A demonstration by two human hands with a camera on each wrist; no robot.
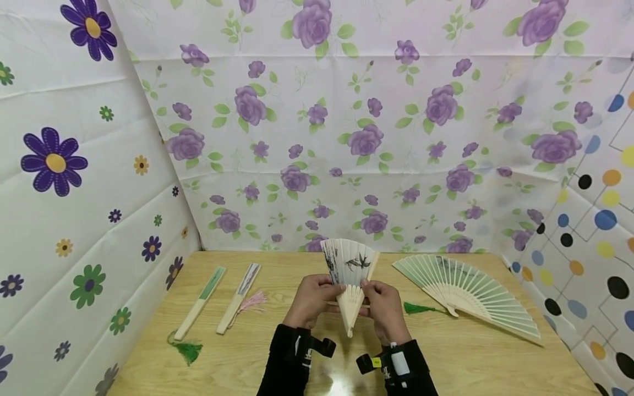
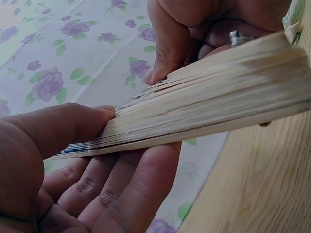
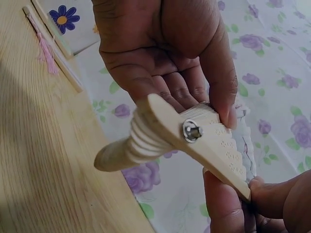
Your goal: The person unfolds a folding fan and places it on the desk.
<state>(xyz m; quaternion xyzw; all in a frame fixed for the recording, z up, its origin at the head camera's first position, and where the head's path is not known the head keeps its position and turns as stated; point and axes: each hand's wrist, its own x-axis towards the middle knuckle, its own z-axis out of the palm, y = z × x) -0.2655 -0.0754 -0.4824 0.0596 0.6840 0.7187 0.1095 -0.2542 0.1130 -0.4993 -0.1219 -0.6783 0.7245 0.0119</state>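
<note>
Both hands hold a partly spread folding fan with pale wooden ribs and a white leaf with dark painted marks, raised over the table's middle. My left hand pinches its left side between thumb and fingers; my right hand pinches the right side. In the left wrist view, the ribs are stacked edge-on, the left thumb above and fingers beneath. A metal rivet joins the ribs at the narrow end in the right wrist view, where the right thumb presses the outer rib near the leaf.
On the wooden table, a closed fan with green leaf and green tassel lies left, beside another closed fan with pink tassel. A spread green fan with green tassel lies right. Patterned cloths surround the table.
</note>
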